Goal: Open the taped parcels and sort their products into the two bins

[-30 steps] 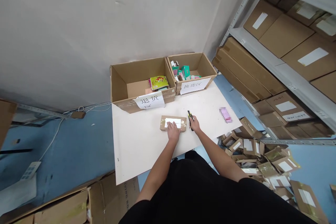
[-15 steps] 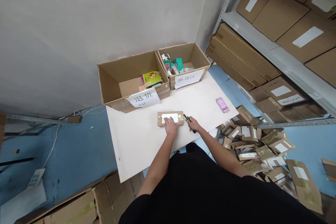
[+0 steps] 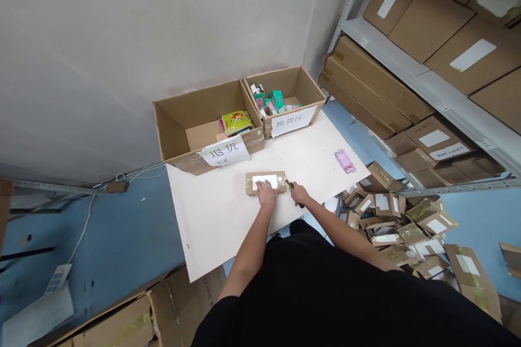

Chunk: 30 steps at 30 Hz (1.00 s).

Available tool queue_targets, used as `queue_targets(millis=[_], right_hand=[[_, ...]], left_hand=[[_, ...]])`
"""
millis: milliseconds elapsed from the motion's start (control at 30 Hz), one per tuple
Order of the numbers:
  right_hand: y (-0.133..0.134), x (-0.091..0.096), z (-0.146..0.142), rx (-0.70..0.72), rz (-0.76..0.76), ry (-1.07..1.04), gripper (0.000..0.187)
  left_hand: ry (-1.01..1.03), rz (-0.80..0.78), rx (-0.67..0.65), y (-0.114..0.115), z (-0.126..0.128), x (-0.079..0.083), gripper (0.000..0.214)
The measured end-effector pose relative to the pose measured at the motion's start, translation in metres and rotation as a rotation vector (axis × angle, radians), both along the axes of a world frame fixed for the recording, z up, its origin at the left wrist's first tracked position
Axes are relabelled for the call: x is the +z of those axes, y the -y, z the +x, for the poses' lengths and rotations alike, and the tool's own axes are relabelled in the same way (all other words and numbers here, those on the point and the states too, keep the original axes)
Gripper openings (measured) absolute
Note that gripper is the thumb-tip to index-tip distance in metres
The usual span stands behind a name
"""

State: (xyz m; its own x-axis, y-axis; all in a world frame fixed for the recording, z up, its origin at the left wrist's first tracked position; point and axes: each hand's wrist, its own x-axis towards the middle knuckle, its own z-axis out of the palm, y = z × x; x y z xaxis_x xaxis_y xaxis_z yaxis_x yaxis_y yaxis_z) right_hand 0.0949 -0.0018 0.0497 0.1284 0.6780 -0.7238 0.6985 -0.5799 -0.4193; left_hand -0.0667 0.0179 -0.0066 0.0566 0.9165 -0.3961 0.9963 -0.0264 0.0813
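Note:
A small taped cardboard box (image 3: 249, 185) with a white label lies on the white tabletop (image 3: 215, 227). Across its top rests my left hand (image 3: 266, 193), fingers spread flat over the label. My right hand (image 3: 300, 194) is closed around a box cutter (image 3: 290, 185), yellow and black, its front end at the box's right end. Whether the blade touches the tape is too small to tell.
Behind stand two open cartons with paper signs, the left one (image 3: 175, 124) holding a yellow-green packet (image 3: 236, 122), the right one (image 3: 291, 78) small teal boxes. A blurred pink item (image 3: 345, 161) lies at right. Opened boxes (image 3: 411, 233) pile on the floor beside a loaded shelf (image 3: 391, 43).
The view has shifted slightly. My left hand still lies on the box, and the box cutter in my right hand stays by its right end, with its angle slightly changed.

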Motion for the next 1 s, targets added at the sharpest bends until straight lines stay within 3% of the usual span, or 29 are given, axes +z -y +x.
queue_targets(millis=[233, 367, 467, 567, 767, 900, 1000], right_hand=[[0.015, 0.003, 0.015, -0.04, -0.002, -0.066, 0.028], [0.022, -0.006, 0.01, -0.232, 0.173, -0.08, 0.031], [0.02, -0.021, -0.012, -0.316, 0.17, -0.111, 0.045], [0.005, -0.037, -0.036, -0.328, 0.123, -0.078, 0.058], [-0.071, -0.045, -0.05, -0.197, 0.192, 0.164, 0.078], [-0.11, -0.037, -0.045, -0.108, 0.302, 0.104, 0.076], [-0.099, -0.038, -0.035, -0.105, 0.364, 0.025, 0.068]], left_hand=[[0.006, -0.001, 0.0, -0.005, -0.001, 0.012, 0.082], [0.017, -0.046, -0.05, -0.033, -0.018, 0.024, 0.073], [0.05, -0.037, -0.118, -0.053, -0.042, 0.027, 0.075], [0.076, -0.051, -0.16, -0.053, -0.062, 0.023, 0.075], [-0.018, -0.101, 0.061, -0.01, -0.069, 0.015, 0.069], [0.016, -0.145, -0.083, -0.007, -0.07, 0.02, 0.061], [0.034, -0.058, -0.255, -0.023, -0.074, 0.025, 0.058]])
